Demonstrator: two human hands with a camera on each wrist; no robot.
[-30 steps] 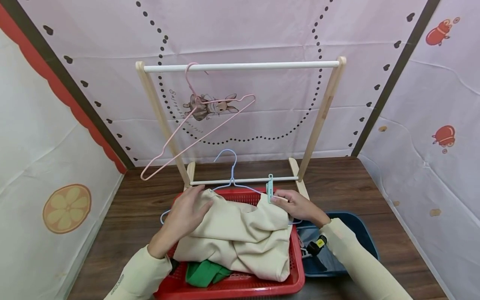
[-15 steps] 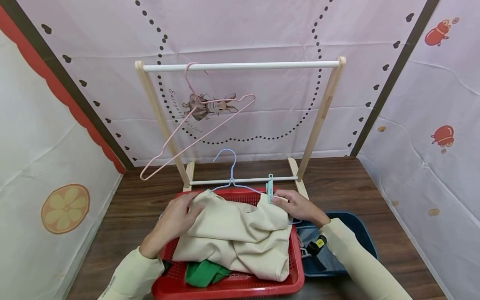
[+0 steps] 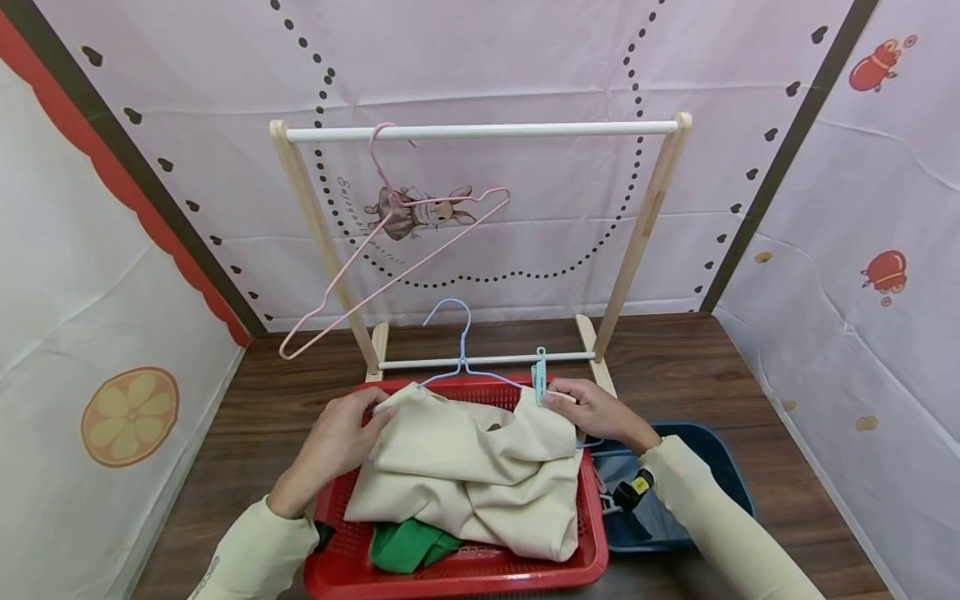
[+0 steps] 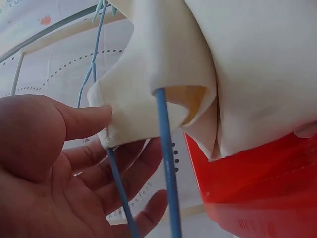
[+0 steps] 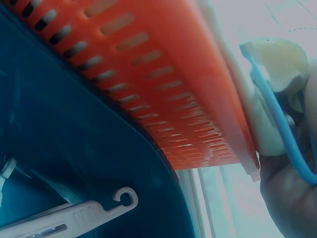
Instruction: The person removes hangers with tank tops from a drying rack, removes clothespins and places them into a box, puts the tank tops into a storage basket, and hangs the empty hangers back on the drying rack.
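A cream top (image 3: pixel 465 450) is spread on a light blue hanger (image 3: pixel 462 358), whose hook points up from the neckline. My left hand (image 3: pixel 337 437) pinches the top's left shoulder between thumb and fingers. In the left wrist view, the thumb (image 4: pixel 91 119) presses the front of the fabric, and the hanger's blue arms stick out from the armhole. A mint clothespin (image 3: pixel 539 379) is clipped at the right shoulder. Beside it my right hand (image 3: pixel 596 412) grips that shoulder, with the blue hanger end (image 5: pixel 280 119) jutting out in the right wrist view.
Under the top stands a red basket (image 3: pixel 592 533) holding a green cloth (image 3: pixel 412 546). A dark blue bin (image 3: pixel 720 467) sits to its right, with a pale clothespin (image 5: pixel 64 223) inside. Behind, a pink hanger (image 3: pixel 397 279) hangs from the white rail (image 3: pixel 525 132) of a wooden rack.
My left hand has slid left and slightly down along the shoulder and now pinches the fabric near the hanger's end. The right hand stays in place.
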